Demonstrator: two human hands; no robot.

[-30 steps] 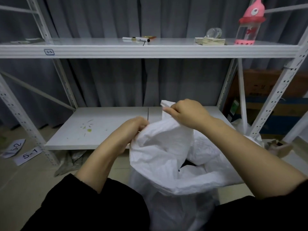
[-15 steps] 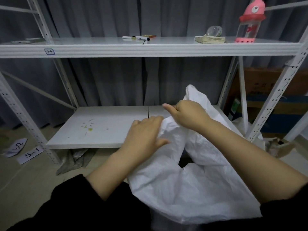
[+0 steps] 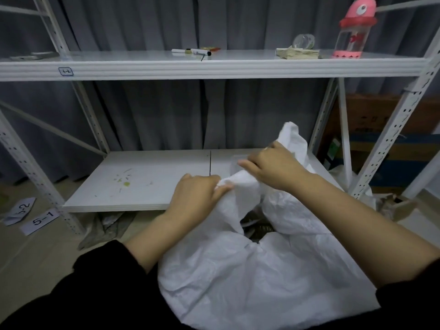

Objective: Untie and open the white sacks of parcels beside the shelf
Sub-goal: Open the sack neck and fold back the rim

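Observation:
A large white woven sack (image 3: 252, 282) stands on the floor in front of me, its mouth partly open with a dark gap showing parcels (image 3: 257, 228) inside. My left hand (image 3: 197, 196) grips a bunched fold of the sack's rim. My right hand (image 3: 273, 167) holds the far part of the rim, with a loose flap of the sack sticking up behind it. The white metal shelf (image 3: 142, 179) is just beyond the sack.
The upper shelf (image 3: 214, 65) carries markers (image 3: 190, 51), a stack of papers (image 3: 297, 53) and a pink bottle (image 3: 352, 29). Labels reading 5-1 (image 3: 39, 221) lie on the floor at left. Crumpled grey plastic (image 3: 104, 227) lies under the shelf. Cardboard boxes (image 3: 390, 139) stand at right.
My left hand has gone from lying on the sack to gripping a bunched fold of the rim. The raised flap has dropped lower, and the mouth has widened.

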